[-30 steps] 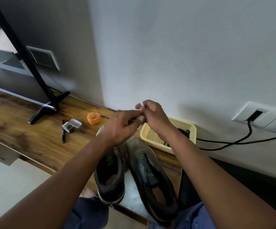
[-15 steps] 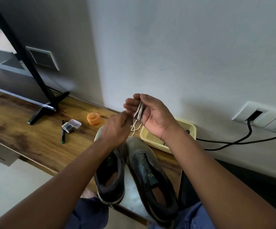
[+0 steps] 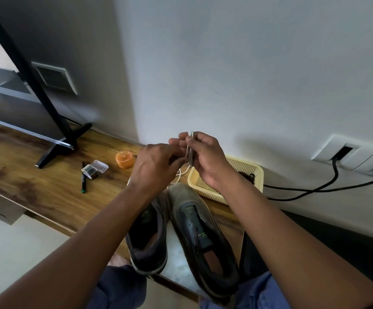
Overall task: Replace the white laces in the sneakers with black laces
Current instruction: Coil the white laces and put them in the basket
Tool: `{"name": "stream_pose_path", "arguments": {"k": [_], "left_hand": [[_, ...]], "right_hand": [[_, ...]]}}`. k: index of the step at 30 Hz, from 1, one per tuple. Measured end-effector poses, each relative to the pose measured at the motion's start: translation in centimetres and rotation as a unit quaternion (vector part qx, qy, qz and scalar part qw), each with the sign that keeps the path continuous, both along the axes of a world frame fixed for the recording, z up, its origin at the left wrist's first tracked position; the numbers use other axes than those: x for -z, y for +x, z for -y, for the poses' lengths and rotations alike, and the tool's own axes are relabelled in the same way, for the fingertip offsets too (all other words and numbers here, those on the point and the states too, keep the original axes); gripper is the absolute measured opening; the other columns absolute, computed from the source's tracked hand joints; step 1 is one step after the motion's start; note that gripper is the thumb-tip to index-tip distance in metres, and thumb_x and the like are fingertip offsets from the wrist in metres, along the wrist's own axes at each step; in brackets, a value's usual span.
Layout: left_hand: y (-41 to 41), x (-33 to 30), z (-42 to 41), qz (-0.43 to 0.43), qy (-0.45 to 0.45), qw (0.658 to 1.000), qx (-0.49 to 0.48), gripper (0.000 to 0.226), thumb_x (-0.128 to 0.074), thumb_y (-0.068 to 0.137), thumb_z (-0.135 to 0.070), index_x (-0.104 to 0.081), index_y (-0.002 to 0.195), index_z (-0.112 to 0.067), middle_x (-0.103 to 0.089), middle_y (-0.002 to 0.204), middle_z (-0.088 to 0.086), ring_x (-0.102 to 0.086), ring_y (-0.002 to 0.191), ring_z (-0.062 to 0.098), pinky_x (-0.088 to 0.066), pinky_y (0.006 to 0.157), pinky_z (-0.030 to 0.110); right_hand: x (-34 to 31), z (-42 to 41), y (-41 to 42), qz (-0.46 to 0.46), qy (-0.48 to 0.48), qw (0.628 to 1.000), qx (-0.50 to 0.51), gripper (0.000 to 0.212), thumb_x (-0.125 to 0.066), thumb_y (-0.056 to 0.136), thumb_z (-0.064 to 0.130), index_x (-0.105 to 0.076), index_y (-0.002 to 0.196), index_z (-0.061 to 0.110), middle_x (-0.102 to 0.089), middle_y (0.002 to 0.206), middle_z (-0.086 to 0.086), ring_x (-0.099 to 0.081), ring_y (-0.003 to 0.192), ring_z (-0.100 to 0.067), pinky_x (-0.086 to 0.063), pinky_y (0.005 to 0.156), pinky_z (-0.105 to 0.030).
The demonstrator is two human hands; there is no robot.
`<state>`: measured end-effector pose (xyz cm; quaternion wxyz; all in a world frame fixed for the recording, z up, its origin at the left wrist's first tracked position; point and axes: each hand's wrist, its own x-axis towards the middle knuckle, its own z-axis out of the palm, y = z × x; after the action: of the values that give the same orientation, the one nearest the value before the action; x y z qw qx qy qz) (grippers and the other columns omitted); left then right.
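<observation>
You hold the folded white lace [image 3: 189,152] above the two sneakers [image 3: 200,233]: your right hand [image 3: 205,160] pinches the bundle, your left hand [image 3: 156,166] pinches its loose end. I judge you are gathering the removed lace. Next, put it down and take a black lace [image 3: 247,176], probably in the one yellow basket [image 3: 248,169] behind the sneakers.

Two dark sneakers [image 3: 181,233] are seen on the wooden desk [image 3: 36,186], with one yellow basket [image 3: 243,168], one orange pot [image 3: 124,159], one pen [image 3: 83,180], one clear box [image 3: 94,169] and two hands [image 3: 205,159].
</observation>
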<state>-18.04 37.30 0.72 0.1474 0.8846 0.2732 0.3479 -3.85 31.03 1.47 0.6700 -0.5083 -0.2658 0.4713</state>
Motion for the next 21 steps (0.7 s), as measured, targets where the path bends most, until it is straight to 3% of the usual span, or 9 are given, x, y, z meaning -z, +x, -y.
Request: {"name": "stream_pose_path", "arguments": {"k": [5,9,12,16,21], "left_hand": [[0.0,0.5,0.0,0.031,-0.078,0.996,0.003,0.021,-0.084,0.083,-0.019,-0.082,0.102,-0.028,-0.08,0.09,-0.015,-0.073,0.079,0.004,-0.06,0.076,0.031],[0.4,0.7,0.3,0.031,-0.116,0.992,-0.033,0.02,-0.08,0.087,-0.029,-0.081,0.107,-0.032,-0.08,0.091,-0.013,-0.074,0.082,0.005,-0.061,0.079,0.035],[0.7,0.4,1.0,0.025,-0.122,0.991,-0.049,0.02,-0.08,0.087,-0.039,-0.082,0.105,-0.031,-0.08,0.091,-0.011,-0.074,0.084,0.006,-0.06,0.081,0.033],[1.0,0.4,1.2,0.058,-0.193,0.978,-0.059,0.02,-0.085,0.083,-0.036,-0.084,0.101,-0.028,-0.08,0.089,-0.012,-0.074,0.082,-0.003,-0.062,0.081,0.03],[0.7,0.7,0.2,0.067,-0.244,0.965,-0.071,0.01,-0.082,0.085,-0.025,-0.085,0.094,-0.029,-0.078,0.079,-0.016,-0.073,0.075,-0.004,-0.062,0.077,0.034]], "right_hand": [[0.5,-0.3,-0.5,-0.006,-0.033,0.999,0.003,0.02,-0.051,0.106,0.007,-0.069,0.113,0.0,-0.075,0.113,-0.02,-0.071,0.09,-0.025,-0.049,0.073,-0.033],[0.4,-0.4,-0.8,-0.038,-0.034,0.999,0.012,0.023,-0.046,0.108,0.009,-0.066,0.115,0.0,-0.077,0.112,-0.019,-0.074,0.09,-0.023,-0.052,0.072,-0.029],[0.3,-0.5,-1.2,-0.068,-0.027,0.997,0.022,0.032,-0.042,0.112,0.022,-0.06,0.121,-0.002,-0.073,0.119,-0.023,-0.072,0.098,-0.03,-0.06,0.081,-0.035],[0.1,-0.7,-1.6,-0.116,-0.009,0.993,0.027,0.044,-0.033,0.113,0.039,-0.058,0.116,0.002,-0.067,0.13,-0.026,-0.068,0.108,-0.033,-0.055,0.096,-0.042],[0.3,-0.8,-1.8,-0.131,-0.016,0.991,0.012,0.054,-0.037,0.111,0.045,-0.054,0.134,-0.001,-0.063,0.138,-0.024,-0.066,0.111,-0.029,-0.053,0.093,-0.034]]}}
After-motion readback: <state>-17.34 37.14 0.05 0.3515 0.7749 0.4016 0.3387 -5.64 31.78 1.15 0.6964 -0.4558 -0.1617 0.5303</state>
